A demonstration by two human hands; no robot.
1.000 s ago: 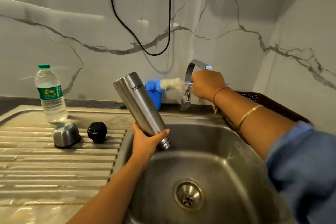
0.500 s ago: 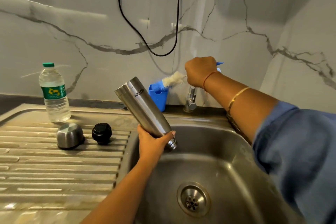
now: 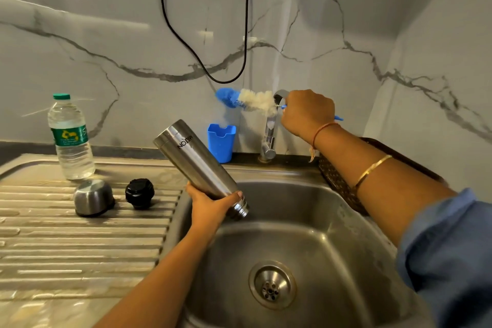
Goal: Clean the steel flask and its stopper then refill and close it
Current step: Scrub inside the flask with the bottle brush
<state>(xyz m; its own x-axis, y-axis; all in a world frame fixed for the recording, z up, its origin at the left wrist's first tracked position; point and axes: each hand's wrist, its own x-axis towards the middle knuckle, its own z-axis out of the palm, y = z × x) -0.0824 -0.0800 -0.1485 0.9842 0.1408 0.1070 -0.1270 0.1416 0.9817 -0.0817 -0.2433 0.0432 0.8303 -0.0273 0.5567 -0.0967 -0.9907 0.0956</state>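
Fingers [image 3: 233,198] of my left hand [image 3: 210,208] curl round the steel flask [image 3: 197,165] near its neck. I hold it tilted over the sink [image 3: 346,234], with the open mouth pointing down into the basin and the base up and to the left. My right hand [image 3: 308,112] is closed on the handle of a bottle brush [image 3: 250,101], gripping it up beside the tap [image 3: 270,136]. Its white and blue bristles stick out to the left, above a blue holder [image 3: 221,145] that stands against the wall. On the ribbed steel bench [image 3: 80,242] left of the sink, the black stopper [image 3: 139,193] sits just beside the steel cap [image 3: 93,197], the two apart. A plastic water bottle [image 3: 70,138] stands upright behind them. A dark basket [image 3: 338,181] lies under my right forearm.
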